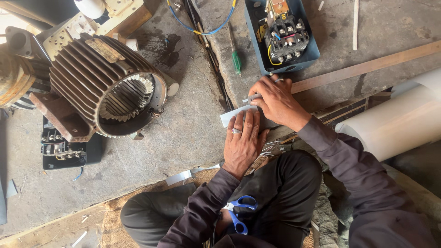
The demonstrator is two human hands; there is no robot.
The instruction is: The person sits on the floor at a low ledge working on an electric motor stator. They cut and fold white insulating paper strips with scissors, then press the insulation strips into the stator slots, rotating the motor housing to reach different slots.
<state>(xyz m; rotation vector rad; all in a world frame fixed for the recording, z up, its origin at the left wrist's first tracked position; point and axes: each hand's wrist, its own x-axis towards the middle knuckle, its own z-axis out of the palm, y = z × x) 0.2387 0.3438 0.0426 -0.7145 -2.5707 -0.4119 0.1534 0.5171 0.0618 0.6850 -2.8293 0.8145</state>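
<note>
The person sits on the floor with a white strip [232, 115] of sheet laid flat on the concrete slab [395, 20] in front of the knees. The left hand [243, 142] lies open, palm down, fingers spread, pressing the strip's near end flat. The right hand [275, 98] is closed around a slim grey tool [251, 97], a pen or scriber by its look, whose tip rests at the strip's upper edge; what kind of tool it is cannot be told for sure. Judging from this, the strip is being marked: it is held and the tool is on it, but no finished line or cut shows. Blue-handled scissors [240, 212] lie unused in the lap. A stator housing [108, 87] with empty slots stands to the left, a blue switch box [282, 39] lies open beyond the hands, a green screwdriver [235, 57] beside it, and a white roll [390, 121] to the right. Small offcuts [183, 176] lie near the left knee.
</note>
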